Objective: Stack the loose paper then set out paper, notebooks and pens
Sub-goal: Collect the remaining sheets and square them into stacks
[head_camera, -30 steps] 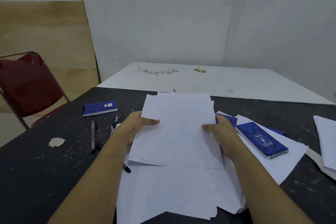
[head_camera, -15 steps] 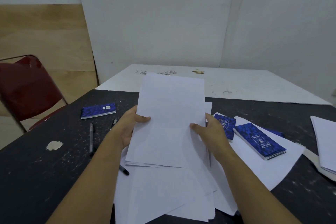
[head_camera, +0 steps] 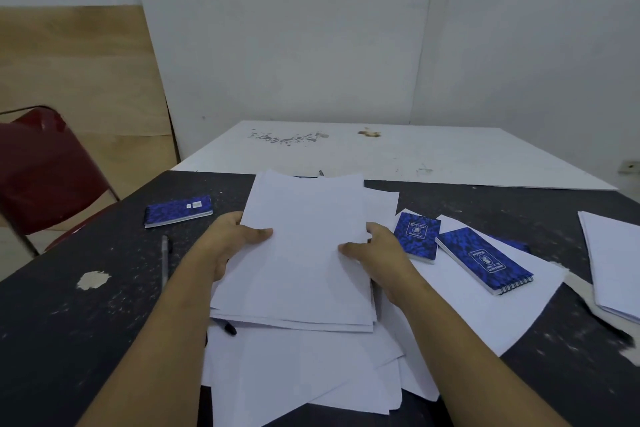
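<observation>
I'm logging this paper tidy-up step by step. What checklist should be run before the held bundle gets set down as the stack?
1. Left hand grips the white paper bundle at its left edge: ok.
2. Right hand pinches the bundle's right edge: ok.
3. Bundle edges squared: not ok, sheets stick out at the far right corner and along the near edge.
4. Loose white sheets gathered: not ok, several lie fanned beneath.
5. Black pen free of paper: not ok, partly under the sheets.
6. Blue spiral notebook off the paper: not ok, it lies on a sheet.
</observation>
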